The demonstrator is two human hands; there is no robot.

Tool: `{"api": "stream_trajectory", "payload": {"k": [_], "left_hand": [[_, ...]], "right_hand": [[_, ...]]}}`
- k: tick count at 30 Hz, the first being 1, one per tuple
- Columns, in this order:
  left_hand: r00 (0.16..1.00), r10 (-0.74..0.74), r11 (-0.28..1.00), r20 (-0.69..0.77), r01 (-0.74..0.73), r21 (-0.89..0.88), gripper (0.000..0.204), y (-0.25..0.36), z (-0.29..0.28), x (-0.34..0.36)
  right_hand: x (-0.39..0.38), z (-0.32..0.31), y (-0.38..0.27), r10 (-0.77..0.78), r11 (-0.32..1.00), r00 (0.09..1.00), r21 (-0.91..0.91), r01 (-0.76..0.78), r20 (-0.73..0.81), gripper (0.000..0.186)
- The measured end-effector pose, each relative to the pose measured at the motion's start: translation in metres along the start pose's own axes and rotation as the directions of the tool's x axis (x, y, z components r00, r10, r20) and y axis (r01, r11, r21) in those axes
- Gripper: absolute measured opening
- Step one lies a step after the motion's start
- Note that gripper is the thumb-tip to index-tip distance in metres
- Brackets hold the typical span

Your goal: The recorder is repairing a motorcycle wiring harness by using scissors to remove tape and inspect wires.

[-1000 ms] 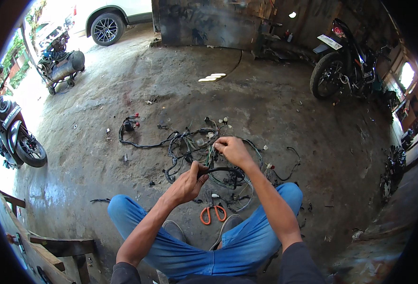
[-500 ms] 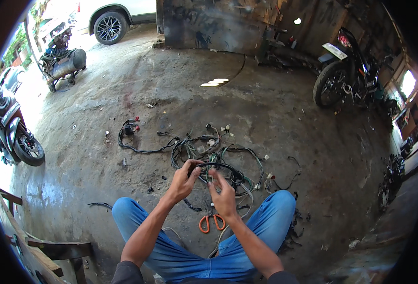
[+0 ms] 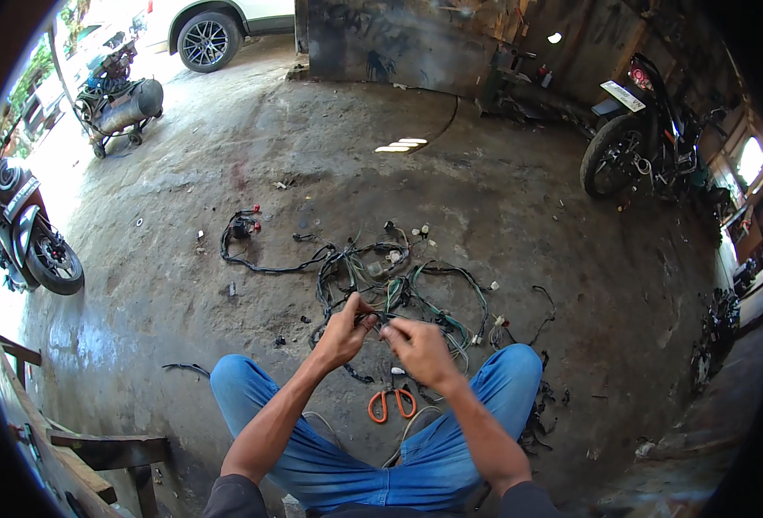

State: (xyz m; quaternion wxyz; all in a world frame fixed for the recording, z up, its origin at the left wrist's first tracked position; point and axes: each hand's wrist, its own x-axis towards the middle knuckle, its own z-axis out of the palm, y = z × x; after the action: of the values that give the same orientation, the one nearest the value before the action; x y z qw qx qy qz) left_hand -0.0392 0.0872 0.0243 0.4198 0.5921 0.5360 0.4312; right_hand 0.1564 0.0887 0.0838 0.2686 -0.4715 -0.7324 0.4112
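A tangled wiring harness [image 3: 338,252] of black and green wires lies on the floor in front of my knees. Above its near part, my left hand [image 3: 345,333] pinches a black, taped-looking stretch of it between thumb and fingers. Close beside it on the right, my right hand [image 3: 421,349] has its fingers closed on the same stretch; just a short bit shows between the two hands. White connectors [image 3: 495,285] hang from some wire ends. Orange-handled scissors [image 3: 393,406] lie on the floor between my feet, their blades hard to make out.
Black wire scraps [image 3: 186,369] lie left of my knee, more by the right one. A motorcycle [image 3: 632,142] stands at the far right, another [image 3: 40,246] at the left. An air compressor [image 3: 127,108] and a white car [image 3: 265,15] are farther back. A wooden bench [image 3: 97,453] stands near left.
My right hand has turned over and closed in beside the left. The black loop that arched over to the right between my hands is no longer raised.
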Motion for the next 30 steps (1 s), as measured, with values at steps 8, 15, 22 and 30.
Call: {"api": "stream_trajectory", "payload": {"k": [8,15,22,30], "left_hand": [[0.965,0.104,0.961,0.239,-0.16,0.225,0.023,0.015,0.004,0.0],[0.999,0.039,0.994,0.023,-0.041,0.101,0.026,0.007,0.003,0.0],[0.99,-0.096,0.985,-0.104,0.079,-0.156,0.026,-0.002,-0.002,0.012],[0.994,-0.079,0.924,0.071,0.1,-0.368,0.024,0.017,0.001,0.005]], "right_hand": [[0.091,-0.057,0.034,-0.061,0.915,0.992,-0.391,0.099,0.11,0.022],[0.08,-0.022,0.051,-0.351,0.895,0.825,-0.418,0.156,-0.443,0.045],[-0.013,-0.003,0.021,-0.135,0.987,0.988,0.075,0.141,-0.079,0.036],[0.025,0.051,0.055,-0.151,0.962,0.958,0.185,0.198,-0.243,0.064]]}}
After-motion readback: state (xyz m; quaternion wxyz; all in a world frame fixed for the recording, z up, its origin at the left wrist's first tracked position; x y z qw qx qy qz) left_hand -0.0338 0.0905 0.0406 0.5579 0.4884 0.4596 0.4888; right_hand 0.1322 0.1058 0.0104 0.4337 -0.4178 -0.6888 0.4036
